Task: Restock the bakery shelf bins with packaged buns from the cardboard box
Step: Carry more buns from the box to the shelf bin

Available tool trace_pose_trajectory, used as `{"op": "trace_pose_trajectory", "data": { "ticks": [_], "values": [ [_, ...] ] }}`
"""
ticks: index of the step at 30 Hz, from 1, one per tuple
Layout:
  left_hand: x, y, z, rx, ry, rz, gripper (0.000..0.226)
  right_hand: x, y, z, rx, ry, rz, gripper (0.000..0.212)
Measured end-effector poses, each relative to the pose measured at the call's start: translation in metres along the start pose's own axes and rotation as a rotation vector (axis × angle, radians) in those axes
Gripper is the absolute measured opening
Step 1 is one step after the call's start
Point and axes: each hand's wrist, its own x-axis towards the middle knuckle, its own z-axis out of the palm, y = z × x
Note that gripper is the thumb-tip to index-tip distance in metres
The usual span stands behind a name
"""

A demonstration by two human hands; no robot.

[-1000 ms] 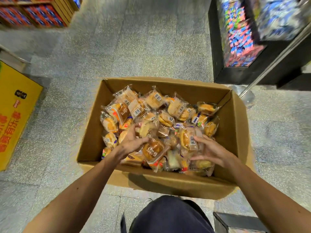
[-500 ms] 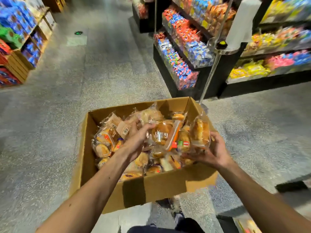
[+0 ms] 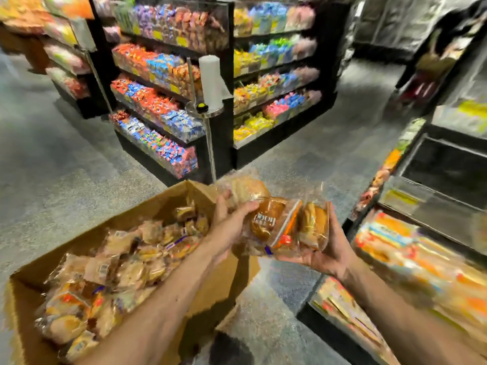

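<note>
Buns (image 3: 274, 222), print inverted, now past cardboard box (image 3: 147, 216) between left hand (image 3: 229, 229), right hand (image 3: 329, 255)

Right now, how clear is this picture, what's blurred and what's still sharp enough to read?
Head view: motion blur smears most of the frame, worst on the right-hand shelf and along the cardboard box. Sharpest are the packaged buns gripped by the left hand and right hand, their wrapper lettering only faintly legible. Wide-angle distortion bends the candy shelves. Lighting is even, with only small glints on the wrappers.

Cardboard box (image 3: 152, 210) tan; packaged buns (image 3: 268, 222) golden-brown (clear wrap, orange stripe); floor (image 3: 52, 185) grey speckled; shelf unit (image 3: 224, 143) black.
</note>
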Motion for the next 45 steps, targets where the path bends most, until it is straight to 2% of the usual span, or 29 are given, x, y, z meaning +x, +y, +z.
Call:
{"op": "trace_pose_trajectory", "data": {
  "ticks": [3,5,8,14,16,20,24,27,30,34,36,37,39,43,45],
  "values": [
    [-0.002,-0.007,0.064,0.067,-0.115,0.073,0.09,-0.054,-0.017,-0.028,0.051,0.098,-0.127,0.104],
    [-0.005,-0.015,0.106,0.1,-0.186,0.074,0.077,-0.092,-0.025,-0.041,0.078,0.164,-0.203,0.107],
    [-0.018,-0.032,0.18,0.156,-0.279,0.124,0.057,-0.161,-0.036,-0.064,0.162,0.227,-0.311,0.099],
    [-0.075,-0.084,0.34,0.32,-0.483,0.264,0.048,-0.321,-0.059,-0.115,0.229,0.405,-0.525,0.095],
    [-0.094,-0.1,0.389,0.372,-0.532,0.376,0.047,-0.367,-0.065,-0.127,0.224,0.448,-0.598,0.09],
    [-0.133,-0.13,0.482,0.503,-0.638,0.712,0.046,-0.454,-0.068,-0.167,0.291,0.468,-0.735,0.087],
    [-0.172,-0.152,0.553,0.459,-0.785,0.822,0.047,-0.518,-0.07,-0.218,0.338,0.527,-0.824,0.094],
    [-0.188,-0.16,0.591,0.453,-0.913,0.863,0.045,-0.554,-0.074,-0.237,0.357,0.469,-0.898,0.086],
    [-0.189,-0.167,0.624,0.512,-1.033,1.034,0.042,-0.586,-0.081,-0.255,0.343,0.342,-0.969,0.076],
    [-0.182,-0.185,0.663,0.637,-1.153,1.297,0.049,-0.618,-0.09,-0.285,0.353,0.41,-0.99,0.077],
    [-0.178,-0.196,0.683,0.639,-1.173,1.421,0.062,-0.631,-0.097,-0.301,0.382,0.463,-1.008,0.082],
    [-0.176,-0.202,0.693,0.619,-1.184,1.419,0.072,-0.636,-0.101,-0.311,0.402,0.501,-1.025,0.086],
    [-0.171,-0.211,0.714,0.575,-1.219,1.302,0.08,-0.646,-0.114,-0.326,0.365,0.587,-1.03,0.086],
    [-0.161,-0.23,0.761,0.562,-1.302,1.115,0.062,-0.667,-0.141,-0.361,0.377,0.59,-1.011,0.079],
    [-0.158,-0.241,0.781,0.553,-1.328,1.005,0.062,-0.681,-0.154,-0.38,0.24,0.518,-1.059,0.08]
  ]
}}
